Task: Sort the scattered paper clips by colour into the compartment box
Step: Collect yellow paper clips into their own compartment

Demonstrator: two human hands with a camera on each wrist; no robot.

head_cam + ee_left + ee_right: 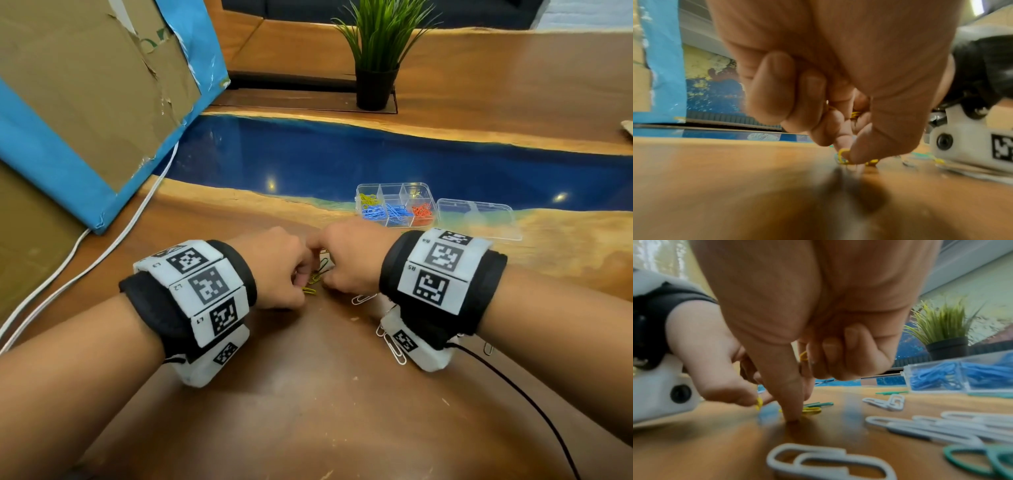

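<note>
My left hand (289, 270) and right hand (337, 270) meet knuckle to knuckle over a small heap of yellow paper clips (313, 279) on the wooden table. In the left wrist view, my left hand (847, 151) pinches a yellow clip (842, 156) between thumb and forefinger at the table surface, with more yellow clips (855, 114) tucked in its curled fingers. My right hand (797, 402) holds a yellow clip (803, 356) in its curled fingers and presses its thumb down beside another yellow clip (812, 410). The clear compartment box (397, 187) holds yellow, blue and red clips in separate compartments.
The box's clear lid (479, 219) lies open to its right. White clips (394, 349) lie under my right wrist; green clips (819, 404) and white ones (885, 402) are scattered nearby. A cardboard box (85, 85), white cables (102, 246) and a potted plant (376, 68) stand further off.
</note>
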